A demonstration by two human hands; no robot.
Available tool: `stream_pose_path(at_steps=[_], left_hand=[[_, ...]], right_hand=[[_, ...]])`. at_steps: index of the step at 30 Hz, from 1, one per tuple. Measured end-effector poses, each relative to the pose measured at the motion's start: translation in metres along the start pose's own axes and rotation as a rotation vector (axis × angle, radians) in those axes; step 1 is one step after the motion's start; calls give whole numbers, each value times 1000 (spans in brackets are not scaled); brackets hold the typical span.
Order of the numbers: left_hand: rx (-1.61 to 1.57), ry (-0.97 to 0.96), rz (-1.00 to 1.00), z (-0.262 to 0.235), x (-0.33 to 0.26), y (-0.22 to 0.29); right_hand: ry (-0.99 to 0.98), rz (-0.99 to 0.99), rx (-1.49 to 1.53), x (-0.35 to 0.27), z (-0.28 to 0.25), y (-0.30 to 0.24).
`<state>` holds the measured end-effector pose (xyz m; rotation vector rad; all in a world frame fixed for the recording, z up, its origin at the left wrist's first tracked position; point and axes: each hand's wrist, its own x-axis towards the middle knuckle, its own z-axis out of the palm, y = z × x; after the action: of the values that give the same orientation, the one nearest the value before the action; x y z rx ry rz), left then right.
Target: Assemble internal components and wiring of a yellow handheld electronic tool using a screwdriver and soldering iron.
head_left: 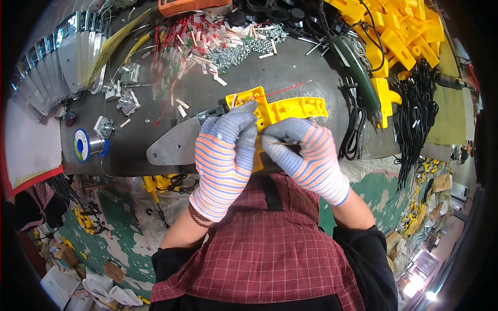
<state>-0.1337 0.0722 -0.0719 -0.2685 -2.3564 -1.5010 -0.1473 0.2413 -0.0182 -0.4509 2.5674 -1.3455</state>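
In front of me lies a yellow plastic housing point(298, 107), its ribbed inside facing up. A flat, tapered grey metal plate point(174, 145) reaches out from its left side. My left hand point(224, 147), in a striped knit glove with grey-blue fingers, is closed at the housing's left part, covering some of it. A thin red wire point(285, 89) runs from the housing to the right. My right hand point(310, 155), gloved alike, pinches a thin brownish wire point(280, 143) just below the housing's handle part. The fingertips hide the wire's end.
Red wires with white sleeves point(189, 39) and many screws point(231, 56) lie at the back. Metal plates point(72, 52) and a solder spool point(88, 145) are left. A green power tool point(357, 72), black cords point(415, 114) and piled yellow housings point(399, 33) are right.
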Motion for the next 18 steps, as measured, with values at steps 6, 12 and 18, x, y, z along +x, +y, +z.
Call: stream_pose_path(at_steps=[6,12,18], left_hand=[[227,-134,186,-10,11,-3],[172,-176,185,-12,18,7],[217,-161,229,-7,17,-1]], right_hand=[[36,160,201,12,1,5],[44,235,310,19,-4,9],[-17,313,395,20,-15,14]])
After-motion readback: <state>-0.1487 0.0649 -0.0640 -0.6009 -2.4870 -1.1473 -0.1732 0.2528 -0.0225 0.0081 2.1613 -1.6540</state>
